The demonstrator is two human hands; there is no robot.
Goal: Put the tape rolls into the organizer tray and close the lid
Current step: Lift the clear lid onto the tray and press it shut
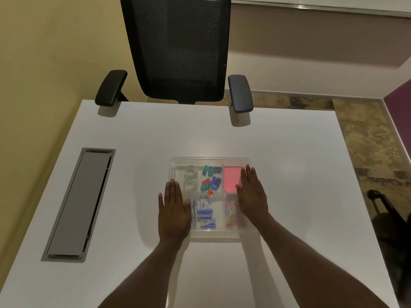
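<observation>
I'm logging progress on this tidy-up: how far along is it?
Nearly finished, it seems. Two clear tape rolls lie in the organizer tray's far-left compartment, and none shows on the table. A clear lid appears to cover the tray. In hand: the left hand and right hand lie flat on its side edges. Left: confirming it is shut, which I cannot tell.
</observation>
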